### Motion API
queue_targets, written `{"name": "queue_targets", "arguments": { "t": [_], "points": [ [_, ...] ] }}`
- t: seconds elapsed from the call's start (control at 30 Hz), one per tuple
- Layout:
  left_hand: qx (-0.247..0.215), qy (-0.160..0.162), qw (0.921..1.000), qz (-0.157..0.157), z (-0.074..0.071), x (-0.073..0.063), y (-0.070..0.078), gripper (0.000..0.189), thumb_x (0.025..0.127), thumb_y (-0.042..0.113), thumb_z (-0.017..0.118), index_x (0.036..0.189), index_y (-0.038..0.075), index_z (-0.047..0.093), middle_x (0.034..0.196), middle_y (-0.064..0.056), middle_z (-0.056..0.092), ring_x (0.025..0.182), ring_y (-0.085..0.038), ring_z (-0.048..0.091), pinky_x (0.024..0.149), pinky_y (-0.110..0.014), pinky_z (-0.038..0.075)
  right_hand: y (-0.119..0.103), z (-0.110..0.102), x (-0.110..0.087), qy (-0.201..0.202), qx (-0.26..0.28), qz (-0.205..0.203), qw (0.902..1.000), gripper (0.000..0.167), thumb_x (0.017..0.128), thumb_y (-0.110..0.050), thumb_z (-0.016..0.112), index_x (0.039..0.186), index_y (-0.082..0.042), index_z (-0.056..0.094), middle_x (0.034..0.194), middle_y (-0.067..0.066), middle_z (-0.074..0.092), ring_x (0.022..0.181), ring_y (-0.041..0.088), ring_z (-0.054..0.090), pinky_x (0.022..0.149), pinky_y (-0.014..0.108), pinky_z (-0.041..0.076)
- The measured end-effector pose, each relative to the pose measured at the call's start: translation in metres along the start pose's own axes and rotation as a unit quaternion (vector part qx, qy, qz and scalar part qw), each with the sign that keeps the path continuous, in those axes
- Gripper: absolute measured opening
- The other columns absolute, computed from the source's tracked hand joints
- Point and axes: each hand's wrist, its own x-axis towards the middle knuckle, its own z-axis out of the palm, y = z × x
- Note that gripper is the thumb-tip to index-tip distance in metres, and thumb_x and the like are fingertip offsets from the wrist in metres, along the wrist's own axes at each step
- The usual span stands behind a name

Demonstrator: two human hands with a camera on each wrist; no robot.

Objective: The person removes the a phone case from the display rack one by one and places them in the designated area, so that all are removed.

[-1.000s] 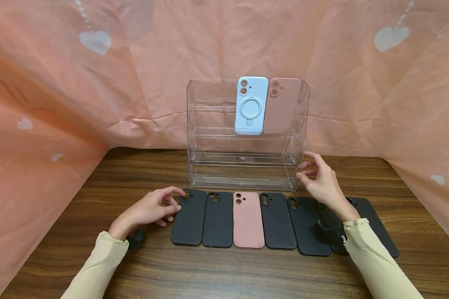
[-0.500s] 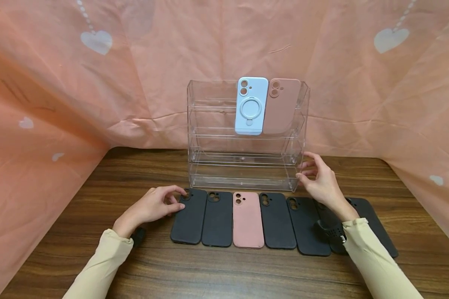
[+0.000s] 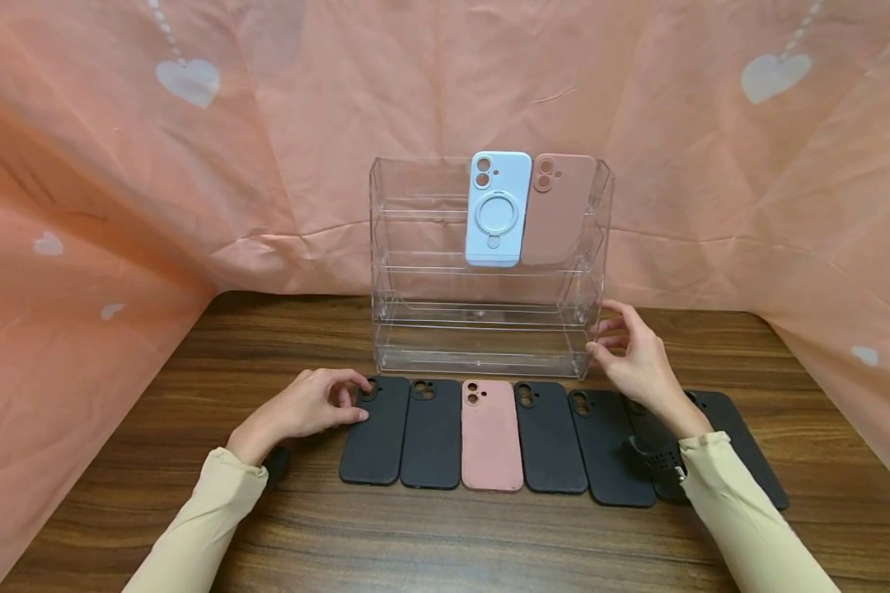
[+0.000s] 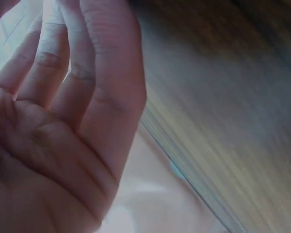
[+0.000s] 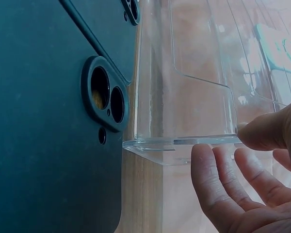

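In the head view my left hand (image 3: 313, 403) is at the leftmost black phone case (image 3: 374, 441), index finger by its camera cutout and thumb on its left edge, pinching it. The case lies on the table. The left wrist view shows the palm and bent fingers (image 4: 114, 63), with the fingertips out of frame. My right hand (image 3: 634, 358) holds the lower right side of the clear acrylic display rack (image 3: 482, 362). In the right wrist view the thumb (image 5: 264, 132) sits at the panel's edge, with fingers on its outer side.
A white phone case (image 3: 497, 235) with a ring and a pink one (image 3: 556, 218) stand on the rack's upper right. Beside the held case lie a black case (image 3: 432, 441), a pink case (image 3: 492, 445) and several more black ones (image 3: 556, 445). Pink fabric (image 3: 304, 107) surrounds the wooden table (image 3: 445, 543).
My left hand has shifted slightly right, bringing the thumb from beside the leftmost black case onto its edge. That case has moved very little. The right hand stays on the rack.
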Motion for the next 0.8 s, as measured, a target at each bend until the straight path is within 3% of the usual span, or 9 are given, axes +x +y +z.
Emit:
{"name": "queue_targets", "arguments": {
  "t": [0.2, 0.37, 0.5, 0.8],
  "points": [
    [-0.007, -0.01, 0.9999, 0.005, -0.004, 0.0, 0.0, 0.037, 0.088, 0.03, 0.081, 0.12, 0.013, 0.07, 0.075, 0.008, 0.066, 0.063, -0.007, 0.056, 0.062, -0.022, 0.046, -0.001, 0.0, 0.0, 0.0, -0.005, 0.002, 1.0, 0.062, 0.089, 0.009, 0.068, 0.145, 0.0, 0.045, 0.109, 0.025, 0.064, 0.082, -0.009, 0.061, 0.06, 0.013, 0.056],
    [-0.027, 0.012, 0.9996, 0.0, -0.009, 0.002, 0.004, 0.037, 0.09, 0.031, 0.079, 0.122, 0.014, 0.07, 0.08, 0.007, 0.068, 0.066, -0.008, 0.059, 0.062, -0.023, 0.049, -0.002, -0.001, 0.0, -0.002, -0.003, 0.006, 1.0, 0.062, 0.089, 0.009, 0.068, 0.146, 0.0, 0.044, 0.11, 0.026, 0.064, 0.082, -0.009, 0.061, 0.061, 0.013, 0.056],
    [-0.07, 0.035, 0.997, 0.0, -0.012, 0.003, 0.009, 0.039, 0.091, 0.029, 0.078, 0.124, 0.013, 0.068, 0.086, 0.003, 0.071, 0.069, -0.013, 0.065, 0.061, -0.025, 0.053, -0.002, -0.001, 0.0, -0.002, 0.0, 0.007, 1.0, 0.062, 0.089, 0.009, 0.068, 0.146, 0.0, 0.044, 0.11, 0.026, 0.063, 0.082, -0.008, 0.061, 0.06, 0.014, 0.057],
    [-0.173, 0.1, 0.9795, 0.024, -0.013, 0.006, 0.019, 0.036, 0.093, 0.026, 0.077, 0.126, 0.016, 0.068, 0.097, -0.004, 0.074, 0.085, -0.026, 0.073, 0.07, -0.039, 0.063, -0.003, -0.001, 0.0, -0.001, -0.002, 0.007, 1.0, 0.062, 0.089, 0.009, 0.068, 0.145, 0.0, 0.044, 0.109, 0.026, 0.064, 0.082, -0.007, 0.061, 0.059, 0.014, 0.057]
  ]
}}
